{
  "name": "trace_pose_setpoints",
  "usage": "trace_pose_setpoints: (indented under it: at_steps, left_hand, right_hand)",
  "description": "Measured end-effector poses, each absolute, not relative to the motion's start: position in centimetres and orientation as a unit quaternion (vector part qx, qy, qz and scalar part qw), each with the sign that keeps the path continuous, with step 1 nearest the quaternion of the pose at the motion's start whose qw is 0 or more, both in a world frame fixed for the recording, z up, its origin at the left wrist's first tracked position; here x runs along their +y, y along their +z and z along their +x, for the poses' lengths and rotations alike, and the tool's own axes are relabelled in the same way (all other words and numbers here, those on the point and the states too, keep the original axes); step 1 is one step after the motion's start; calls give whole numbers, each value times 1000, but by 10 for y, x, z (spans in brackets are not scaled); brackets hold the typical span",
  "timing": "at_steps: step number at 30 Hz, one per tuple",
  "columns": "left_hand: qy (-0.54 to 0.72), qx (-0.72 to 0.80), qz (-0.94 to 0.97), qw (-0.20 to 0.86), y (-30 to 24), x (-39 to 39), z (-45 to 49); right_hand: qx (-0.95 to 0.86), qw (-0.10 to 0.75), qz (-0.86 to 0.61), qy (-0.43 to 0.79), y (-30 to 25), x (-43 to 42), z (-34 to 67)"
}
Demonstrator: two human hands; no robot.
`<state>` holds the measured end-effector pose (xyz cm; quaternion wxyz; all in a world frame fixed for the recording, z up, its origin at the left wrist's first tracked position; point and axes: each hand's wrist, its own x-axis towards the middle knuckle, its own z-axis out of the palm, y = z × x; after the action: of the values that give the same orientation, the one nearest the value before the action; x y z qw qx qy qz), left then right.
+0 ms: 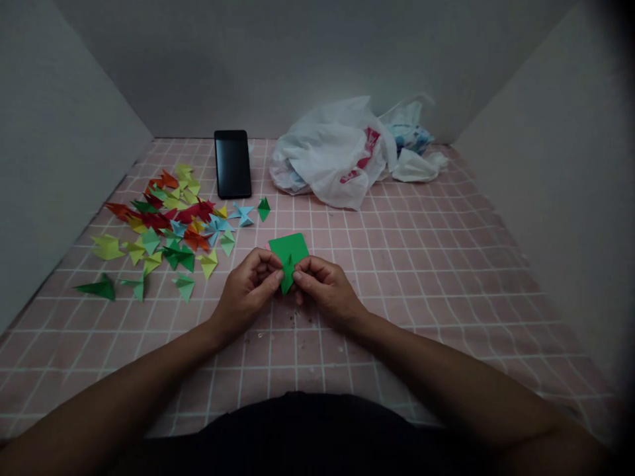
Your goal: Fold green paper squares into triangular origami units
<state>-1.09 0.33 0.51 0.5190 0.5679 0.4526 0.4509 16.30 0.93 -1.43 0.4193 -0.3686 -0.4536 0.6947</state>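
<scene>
My left hand [248, 285] and my right hand [325, 285] meet at the middle of the pink checked surface [421, 264]. Both pinch a small folded green paper piece [287, 276] between fingertips and thumbs. Just beyond the hands lies a flat green paper sheet [290, 247], partly covered by the fingers. To the left spreads a pile of folded paper shapes [163, 228] in red, yellow, green, blue and orange.
A black phone [232, 163] lies face up at the back. A white plastic bag [337, 155] and crumpled wrappers [411, 142] sit at the back right. One green folded piece [263, 208] lies apart. Grey walls enclose three sides.
</scene>
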Motion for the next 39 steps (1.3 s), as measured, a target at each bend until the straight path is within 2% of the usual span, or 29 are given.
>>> trace_pose_setpoints:
  at_steps: [11, 22, 32, 39]
  left_hand:
    - [382, 464, 694, 397, 12, 9, -17]
    - [381, 430, 724, 382, 9, 15, -21]
    - [394, 432, 715, 385, 9, 16, -22]
    - [417, 470, 682, 374, 8, 15, -21]
  right_hand:
    - [-438, 440, -386, 682, -19, 14, 166]
    - [-373, 417, -348, 752, -17, 19, 167]
    - [-377, 392, -339, 768, -17, 19, 167]
    - [-427, 454, -313, 717, -16, 17, 168]
